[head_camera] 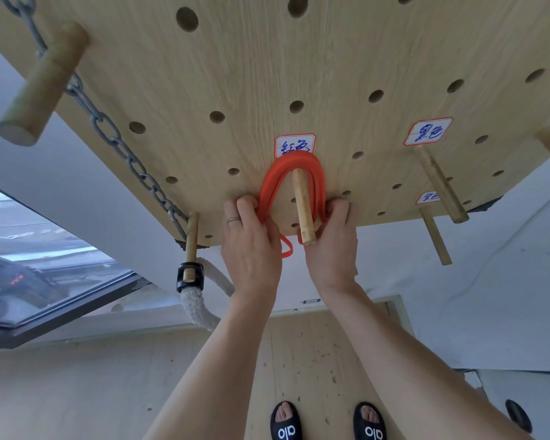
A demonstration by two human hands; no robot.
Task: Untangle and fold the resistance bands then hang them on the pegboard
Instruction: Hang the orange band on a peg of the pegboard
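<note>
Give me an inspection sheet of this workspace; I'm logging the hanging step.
Surface: wooden pegboard, many open holes.
Job's things: red band looped over a wooden peg, under a handwritten label.
Clutter: nothing seen.
Hands: left hand and right hand each grip a side of the band.
Cables: metal chain; thick rope on a lower peg.
Surroundings: wood floor, window.
</note>
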